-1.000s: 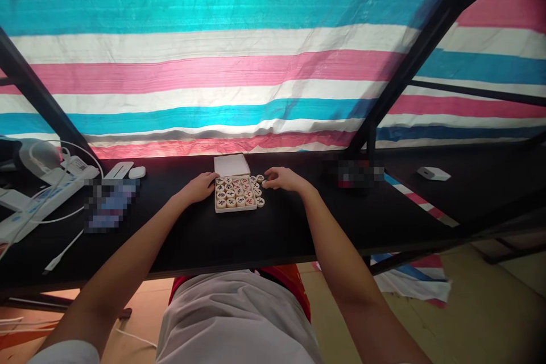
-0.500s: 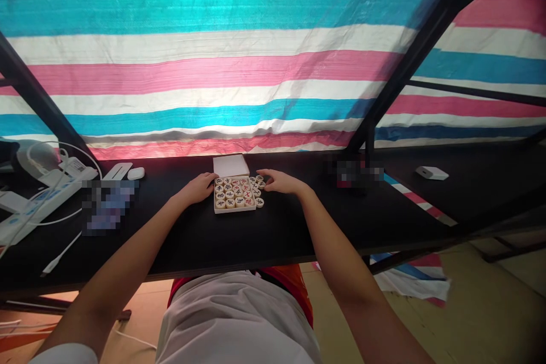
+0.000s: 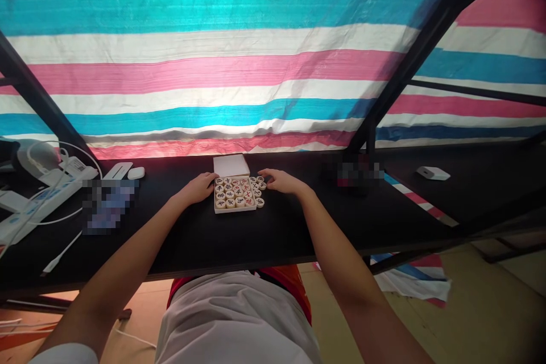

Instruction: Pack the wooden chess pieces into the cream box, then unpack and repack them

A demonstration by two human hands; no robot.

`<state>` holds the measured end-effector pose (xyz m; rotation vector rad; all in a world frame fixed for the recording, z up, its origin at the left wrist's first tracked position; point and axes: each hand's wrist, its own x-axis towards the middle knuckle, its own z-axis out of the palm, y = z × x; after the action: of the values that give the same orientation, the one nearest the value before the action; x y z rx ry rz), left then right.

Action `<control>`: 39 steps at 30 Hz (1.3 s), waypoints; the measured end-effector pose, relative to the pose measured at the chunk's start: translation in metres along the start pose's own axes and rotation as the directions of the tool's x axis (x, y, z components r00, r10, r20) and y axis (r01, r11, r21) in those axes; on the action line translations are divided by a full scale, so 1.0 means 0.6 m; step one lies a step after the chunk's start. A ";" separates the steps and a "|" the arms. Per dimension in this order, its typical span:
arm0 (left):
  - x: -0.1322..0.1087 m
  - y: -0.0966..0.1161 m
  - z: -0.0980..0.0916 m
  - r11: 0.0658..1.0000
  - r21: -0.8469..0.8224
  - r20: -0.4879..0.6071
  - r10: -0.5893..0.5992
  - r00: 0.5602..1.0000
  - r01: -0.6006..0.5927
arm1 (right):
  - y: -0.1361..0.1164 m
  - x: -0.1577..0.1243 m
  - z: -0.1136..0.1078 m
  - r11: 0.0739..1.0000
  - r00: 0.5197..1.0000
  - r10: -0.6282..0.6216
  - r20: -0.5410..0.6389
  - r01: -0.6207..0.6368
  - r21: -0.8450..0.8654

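Nearest, below both hands, soft grey-white shirt cloth [image 3: 234,318] falls in loose creases. Beyond it spreads the smooth, matt black tabletop [image 3: 264,239], running under the hands and out to either side. The left hand [image 3: 202,186] lies low, its fingertips meeting the left wall of a shallow white box [image 3: 236,210], squarish and thin-walled; whether they press or merely rest, I cannot tell. The box sits between the two hands, filled with thick round pieces [image 3: 231,203], pale and smooth-faced, set in close rows and marked with black or red characters. Against its right side, between box and right hand, a small cluster of similar loose pieces [image 3: 260,202] bears dark characters. The right hand [image 3: 284,181] reaches in from their right, index finger and thumb apart at the cluster's edge; whether a piece is pinched there cannot be made out. Just past the box, ahead of and between the hands, lies a flat white lid [image 3: 230,165] with crisp edges. Farthest, beyond the hands, hangs a wrinkled, slightly glossy striped tarp [image 3: 222,77] in blue, pink and white.
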<state>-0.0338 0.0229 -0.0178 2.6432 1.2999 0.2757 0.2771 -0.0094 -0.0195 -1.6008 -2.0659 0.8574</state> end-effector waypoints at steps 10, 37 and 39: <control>0.001 -0.003 0.002 1.000 0.005 -0.007 0.014 1.000 -0.014 | -0.062 -0.017 0.010 0.950 0.922 -0.297 -0.247 0.261 -0.170; 0.002 -0.006 0.006 0.999 -0.002 -0.026 0.035 0.999 -0.035 | -0.106 -0.015 0.064 0.896 0.909 -0.416 -0.023 0.405 -0.181; 0.002 -0.007 0.006 0.999 -0.004 -0.030 0.034 0.999 -0.034 | -0.106 -0.015 0.061 0.898 0.903 -0.422 -0.079 0.405 -0.171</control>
<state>-0.0354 0.0263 -0.0225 2.6696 1.2620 0.3241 0.2100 -0.0365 -0.0032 -1.1713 -2.3106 0.4573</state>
